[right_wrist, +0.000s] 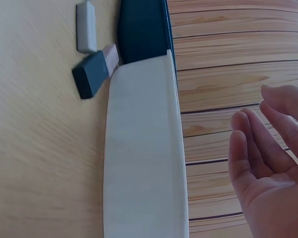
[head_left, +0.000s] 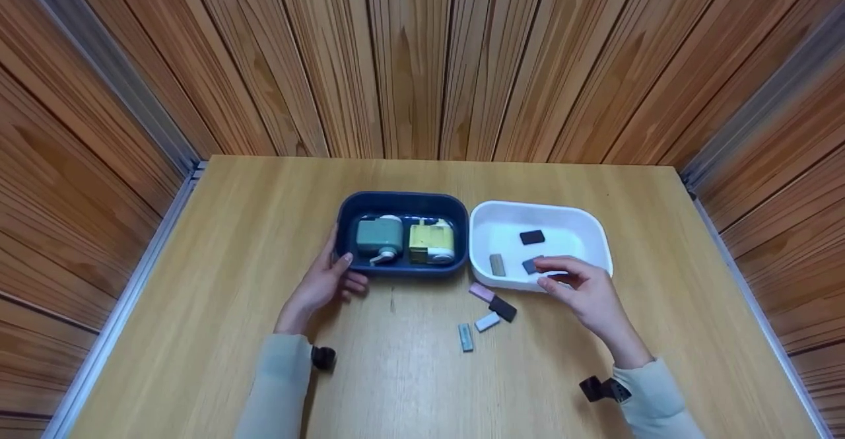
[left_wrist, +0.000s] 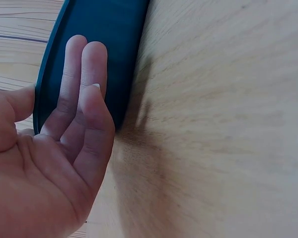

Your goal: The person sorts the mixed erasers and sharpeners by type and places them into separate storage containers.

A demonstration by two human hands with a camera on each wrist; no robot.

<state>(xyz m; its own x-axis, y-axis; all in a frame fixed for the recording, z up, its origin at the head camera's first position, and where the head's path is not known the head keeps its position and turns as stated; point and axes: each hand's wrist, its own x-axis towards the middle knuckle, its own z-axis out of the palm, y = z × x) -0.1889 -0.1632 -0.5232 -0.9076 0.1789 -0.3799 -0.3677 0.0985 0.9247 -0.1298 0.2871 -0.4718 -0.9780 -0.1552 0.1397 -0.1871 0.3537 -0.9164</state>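
Observation:
My left hand (head_left: 325, 282) grips the left front corner of a navy bin (head_left: 403, 271), thumb at the rim. In the left wrist view, straight fingers (left_wrist: 93, 64) lie along the bin's outer wall. Inside sit a green boxy object (head_left: 379, 234) with a crank-like white piece and a yellow boxy object (head_left: 431, 236) with white parts. My right hand (head_left: 584, 290) hovers over the front of a white bin (head_left: 597, 228), fingers loosely bent, nothing between them. That bin holds a black block (head_left: 532, 237), a grey-brown block (head_left: 497, 265) and a grey-blue block (head_left: 529, 265), partly hidden by my fingertips.
In front of the white bin lie small blocks: pink (head_left: 481, 292), black (head_left: 503, 309), white (head_left: 487, 322) and teal-grey (head_left: 466, 337). The pink and black ones touch. Both bins stand side by side on the wooden table (head_left: 277, 195). Wood-panelled walls (head_left: 409, 63) enclose the back and sides.

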